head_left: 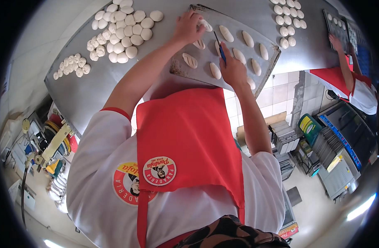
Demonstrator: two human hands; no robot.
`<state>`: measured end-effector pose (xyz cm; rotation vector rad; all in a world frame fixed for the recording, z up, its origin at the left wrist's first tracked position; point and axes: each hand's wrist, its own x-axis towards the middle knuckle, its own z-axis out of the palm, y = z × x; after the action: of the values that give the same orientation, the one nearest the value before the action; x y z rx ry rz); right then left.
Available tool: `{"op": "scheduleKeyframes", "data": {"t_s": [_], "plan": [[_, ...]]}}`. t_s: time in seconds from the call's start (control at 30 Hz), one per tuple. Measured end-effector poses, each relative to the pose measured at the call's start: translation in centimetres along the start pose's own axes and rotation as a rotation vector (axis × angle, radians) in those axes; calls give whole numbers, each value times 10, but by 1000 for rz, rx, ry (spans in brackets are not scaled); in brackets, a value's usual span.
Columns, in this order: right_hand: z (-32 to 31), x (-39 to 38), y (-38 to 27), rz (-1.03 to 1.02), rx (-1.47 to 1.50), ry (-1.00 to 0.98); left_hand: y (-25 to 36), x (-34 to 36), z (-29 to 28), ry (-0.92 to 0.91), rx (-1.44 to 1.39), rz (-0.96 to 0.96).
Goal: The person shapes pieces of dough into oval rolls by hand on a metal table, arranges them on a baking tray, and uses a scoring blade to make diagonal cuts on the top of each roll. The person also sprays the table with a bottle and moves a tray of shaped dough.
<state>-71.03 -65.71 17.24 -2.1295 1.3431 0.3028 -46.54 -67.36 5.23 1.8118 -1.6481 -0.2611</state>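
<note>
My right hand (233, 70) is closed round the blue handle of a knife (222, 53), its thin dark blade pointing up toward the far side of a baking tray (179, 73). At the tray's far left, my left hand (189, 28) holds a dough piece (205, 25) between fingers and thumb. The blade's tip lies just right of that piece. Below my left hand, an oval loaf (190, 60) bears slanting cuts, as does another loaf (199, 44) nearer the hand. Several oval loaves (226, 34) to the right look smooth on top.
Several dough balls (125, 31) crowd the metal table (90, 78) on the left, with smaller ones (71, 66) nearer its edge. More dough balls (286, 20) lie at far right. A co-worker's hand (335, 42) touches another tray (335, 25). Stacked trays (284, 136) stand below.
</note>
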Motion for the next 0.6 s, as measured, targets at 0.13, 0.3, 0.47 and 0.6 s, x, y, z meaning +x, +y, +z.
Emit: {"op": "scheduleKeyframes", "data": {"t_s": [0.13, 0.3, 0.47, 0.6], "plan": [[12, 52, -24, -89, -33, 174, -9, 6, -5, -9, 65, 103], [24, 40, -5, -149, -145, 157, -11, 5, -4, -103, 179, 75], [-2, 19, -24, -71, -19, 64, -25, -1, -8, -1, 110, 18], [18, 74, -43, -108, -114, 169, -19, 4, -8, -58, 168, 41]]}}
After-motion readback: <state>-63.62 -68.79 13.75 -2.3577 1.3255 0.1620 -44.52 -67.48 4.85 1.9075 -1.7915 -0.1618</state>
